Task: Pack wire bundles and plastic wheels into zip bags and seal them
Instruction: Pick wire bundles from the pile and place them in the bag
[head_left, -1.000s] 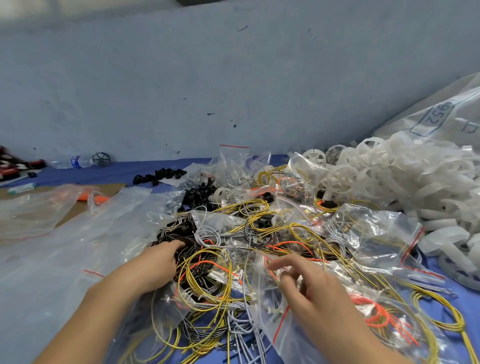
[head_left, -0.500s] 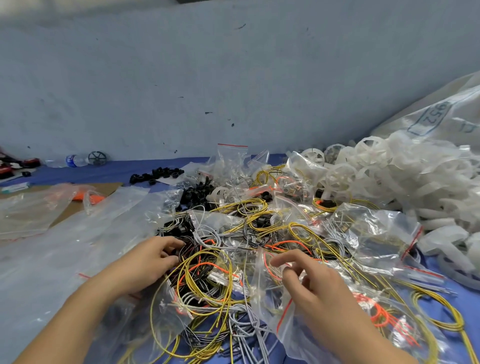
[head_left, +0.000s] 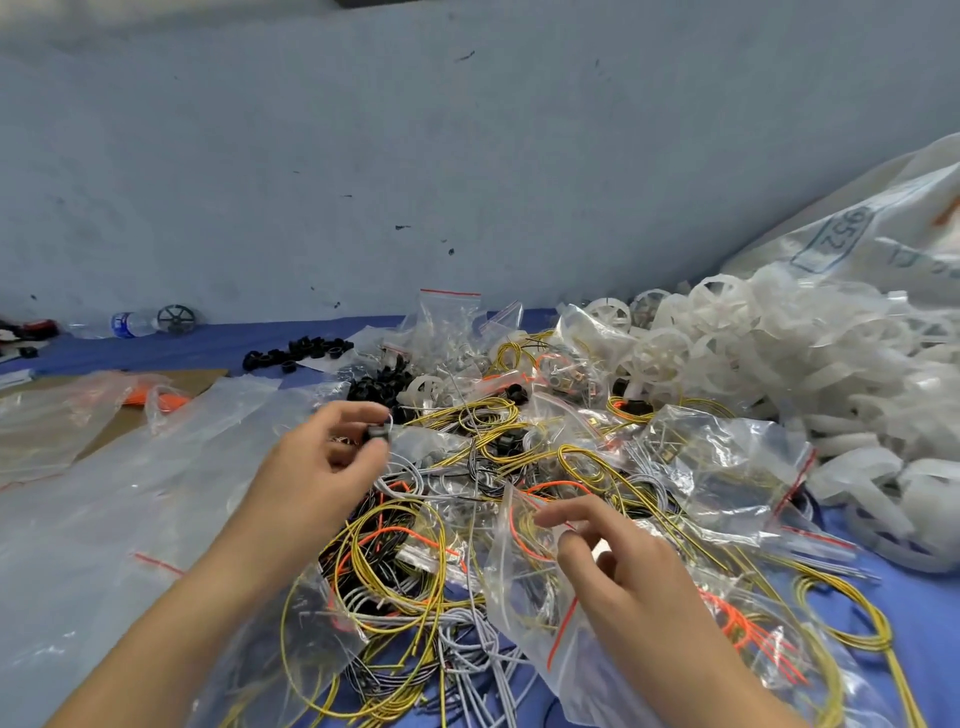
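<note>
A tangle of yellow, orange, grey and black wire bundles (head_left: 400, 566) covers the blue table in front of me. My left hand (head_left: 317, 478) is lifted above it and pinches a small black plastic part (head_left: 377, 434) between thumb and fingers. My right hand (head_left: 634, 587) holds the mouth of a clear zip bag (head_left: 519, 603) with a red seal strip; the bag has some wire inside. A heap of white plastic wheels (head_left: 779, 353) lies at the right.
Loose black parts (head_left: 298, 351) lie at the back. Large clear plastic bags (head_left: 104, 519) spread over the left side, partly over cardboard (head_left: 202, 379). Filled zip bags (head_left: 727, 462) sit among the wires. A white sack (head_left: 857, 234) leans at the right and a water bottle (head_left: 130, 323) lies by the wall.
My left hand has risen out of the wire pile with a small black part pinched in it. My right hand stays at the zip bag with its fingers looser.
</note>
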